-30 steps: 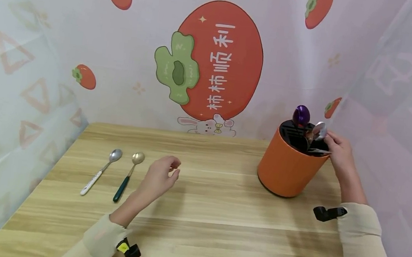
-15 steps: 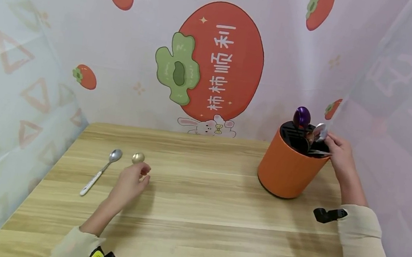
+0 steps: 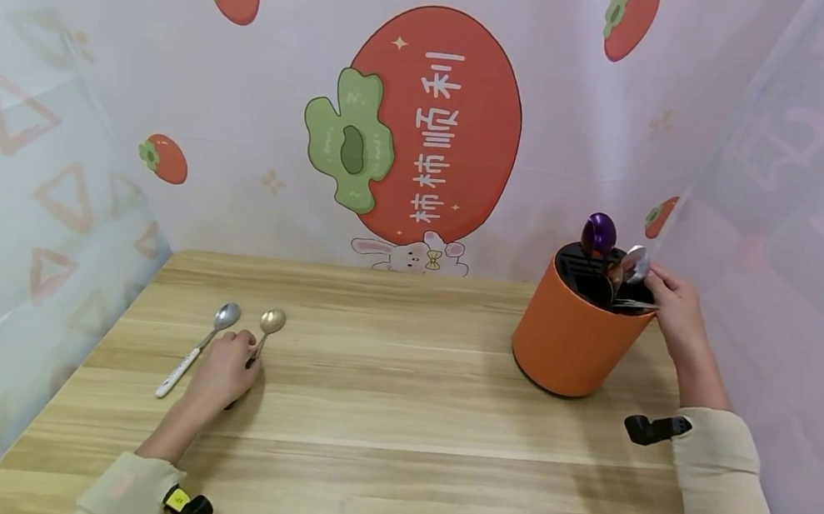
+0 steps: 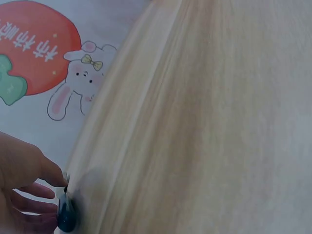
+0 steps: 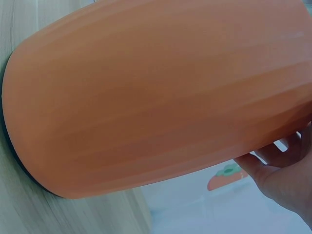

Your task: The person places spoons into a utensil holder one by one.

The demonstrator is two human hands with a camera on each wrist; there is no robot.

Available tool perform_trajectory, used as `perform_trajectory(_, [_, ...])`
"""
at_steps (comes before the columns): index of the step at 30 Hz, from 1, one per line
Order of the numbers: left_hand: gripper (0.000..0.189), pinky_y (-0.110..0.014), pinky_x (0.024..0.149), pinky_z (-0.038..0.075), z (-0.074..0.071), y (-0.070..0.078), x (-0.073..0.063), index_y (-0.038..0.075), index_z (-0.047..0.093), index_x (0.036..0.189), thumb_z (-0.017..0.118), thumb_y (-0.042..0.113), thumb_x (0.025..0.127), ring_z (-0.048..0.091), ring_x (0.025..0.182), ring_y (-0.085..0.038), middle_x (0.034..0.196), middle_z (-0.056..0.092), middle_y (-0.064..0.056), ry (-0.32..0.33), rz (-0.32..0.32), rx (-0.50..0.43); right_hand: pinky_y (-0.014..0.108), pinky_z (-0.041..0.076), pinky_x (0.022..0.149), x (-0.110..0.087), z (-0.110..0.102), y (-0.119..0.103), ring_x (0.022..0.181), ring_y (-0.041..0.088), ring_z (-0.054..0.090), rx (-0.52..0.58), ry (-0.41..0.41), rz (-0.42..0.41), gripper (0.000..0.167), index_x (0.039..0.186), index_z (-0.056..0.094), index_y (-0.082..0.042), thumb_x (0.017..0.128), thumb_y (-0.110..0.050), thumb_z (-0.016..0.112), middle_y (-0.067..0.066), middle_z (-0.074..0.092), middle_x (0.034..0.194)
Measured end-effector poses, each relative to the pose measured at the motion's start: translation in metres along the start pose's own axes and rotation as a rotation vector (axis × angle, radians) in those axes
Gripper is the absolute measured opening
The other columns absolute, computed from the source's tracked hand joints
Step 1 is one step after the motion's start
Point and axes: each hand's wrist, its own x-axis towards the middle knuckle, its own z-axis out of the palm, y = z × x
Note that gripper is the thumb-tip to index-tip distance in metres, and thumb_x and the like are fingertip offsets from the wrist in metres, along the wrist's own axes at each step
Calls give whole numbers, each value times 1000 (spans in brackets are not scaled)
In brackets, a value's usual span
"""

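On the left of the table, my left hand (image 3: 220, 373) pinches a spoon with a gold bowl (image 3: 273, 321) and a dark green handle (image 4: 67, 218) between thumb and fingers. Its bowl sticks out beyond my fingertips, while most of the handle is hidden under the hand in the head view. Just left of that hand lies a spoon with a silver bowl and a white handle (image 3: 178, 373). At the right, my right hand (image 3: 680, 317) grips the upper rim of an orange utensil holder (image 5: 146, 97), thumb against its outer wall.
A purple spoon (image 3: 599, 234), a silver spoon (image 3: 636, 264) and other cutlery stand in the holder's black slotted top. Behind the wooden table (image 3: 391, 456) hangs a printed curtain (image 3: 269, 108), with more cloth along both sides.
My left hand has moved left and down onto the green-handled spoon, from above the table right of it. My right hand stays at the holder's rim.
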Motion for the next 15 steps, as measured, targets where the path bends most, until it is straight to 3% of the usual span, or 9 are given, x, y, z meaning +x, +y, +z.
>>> perform_trajectory(8, [25, -47, 66, 54, 1, -6, 4, -15, 60, 102, 68, 3, 86, 61, 77, -34, 90, 62, -28, -83, -32, -18, 1, 37, 82, -1, -1, 0, 102, -14, 48, -5, 3, 9, 26, 122, 64, -33, 106, -25, 45, -40, 57, 94])
perform_trajectory(15, [9, -33, 54, 45, -1, -4, 8, -8, 62, 86, 66, 0, 86, 54, 64, -21, 75, 63, -15, -132, -20, -10, 3, 39, 80, 1, -1, 1, 94, -16, 50, 46, 2, -4, 29, 109, 66, -41, 105, -21, 46, -38, 60, 91])
